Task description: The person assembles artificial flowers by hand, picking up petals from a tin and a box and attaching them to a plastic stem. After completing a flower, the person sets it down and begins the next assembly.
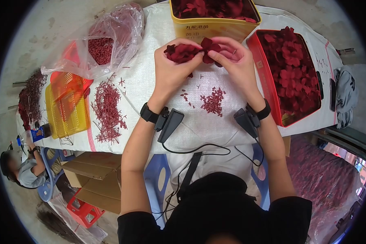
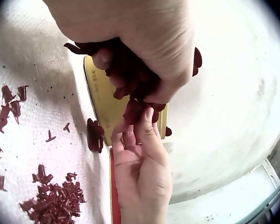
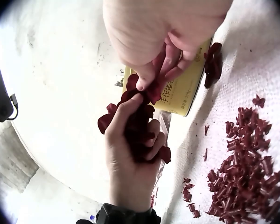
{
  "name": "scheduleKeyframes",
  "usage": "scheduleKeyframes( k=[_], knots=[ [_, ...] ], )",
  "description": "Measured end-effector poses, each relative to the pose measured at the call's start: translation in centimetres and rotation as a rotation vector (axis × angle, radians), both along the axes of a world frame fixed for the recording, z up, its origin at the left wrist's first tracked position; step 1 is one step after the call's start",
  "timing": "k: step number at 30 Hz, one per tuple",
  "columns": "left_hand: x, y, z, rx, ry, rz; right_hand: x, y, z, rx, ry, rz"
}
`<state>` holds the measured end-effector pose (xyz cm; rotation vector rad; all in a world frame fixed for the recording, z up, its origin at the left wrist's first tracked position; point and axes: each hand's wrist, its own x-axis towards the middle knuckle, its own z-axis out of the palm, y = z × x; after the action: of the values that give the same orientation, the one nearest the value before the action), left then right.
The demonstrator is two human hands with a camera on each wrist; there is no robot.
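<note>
A bunch of dark red petals [image 1: 182,53] lies in the curled left hand [image 1: 168,73]. The right hand [image 1: 240,67] pinches a dark red flower [image 1: 209,51] between thumb and fingers, right beside the left fingertips. In the right wrist view the thumbs of the left hand [image 3: 130,163] and right hand [image 3: 163,32] nearly meet at the petals [image 3: 140,126]. Below the hands a pile of small red pieces [image 1: 213,101] lies on the white woven cloth [image 1: 191,130]. Another dark red flower piece [image 2: 95,135] rests on the cloth in the left wrist view.
A yellow tin [image 1: 215,28] stands behind the hands and a red tin [image 1: 265,77] at the right, both holding red petals. To the left are thin red stems [image 1: 107,112], a yellow plastic basket [image 1: 69,118] and a clear bag [image 1: 128,28]. A person [image 1: 26,168] sits at far left.
</note>
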<state>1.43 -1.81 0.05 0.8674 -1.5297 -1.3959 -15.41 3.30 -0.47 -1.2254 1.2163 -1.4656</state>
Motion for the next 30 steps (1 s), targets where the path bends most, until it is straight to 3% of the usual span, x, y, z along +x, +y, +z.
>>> scheduleKeyframes(
  k=[3, 21, 27, 30],
  knots=[
    [-0.21, 0.18, 0.25, 0.017, 0.05, 0.0, -0.1, 0.26, -0.13, 0.094, -0.062, 0.016],
    [0.11, 0.01, 0.81, 0.189, -0.004, -0.056, 0.44, 0.33, -0.3, -0.079, -0.006, -0.026],
    [-0.01, -0.11, 0.39, 0.224, 0.011, -0.003, 0.01, -0.21, -0.25, -0.032, 0.016, -0.149],
    [0.18, -0.31, 0.5, 0.233, -0.009, -0.028, -0.39, 0.06, -0.02, 0.046, 0.456, -0.275]
  ],
)
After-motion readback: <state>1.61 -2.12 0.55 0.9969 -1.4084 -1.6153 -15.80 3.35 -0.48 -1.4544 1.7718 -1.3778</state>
